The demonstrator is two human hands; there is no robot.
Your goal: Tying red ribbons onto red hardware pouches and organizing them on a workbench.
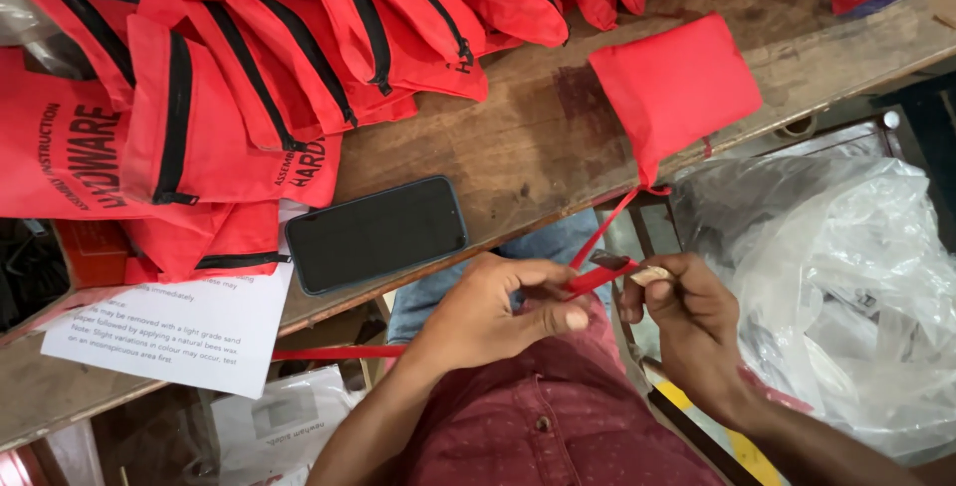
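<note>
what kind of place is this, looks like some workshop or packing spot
Probably a small packing or assembly bench. A pile of identical red zip pouches covers the worn wooden table, one red drawstring bag lies apart, and both hands, left hand and right hand, work its red cord. Clear plastic bags sit alongside.

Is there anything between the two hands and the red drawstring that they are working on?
No, nothing visible. The left hand and the right hand both pinch the red drawstring directly. It runs freely up to the red pouch on the table edge.

A phone [376,233] lies on the table [518,137], zippered pouches [289,58] heaped behind it. A drawstring bag [675,88] sits right (near the edge), apparently above a plastic sack [846,277].
</note>
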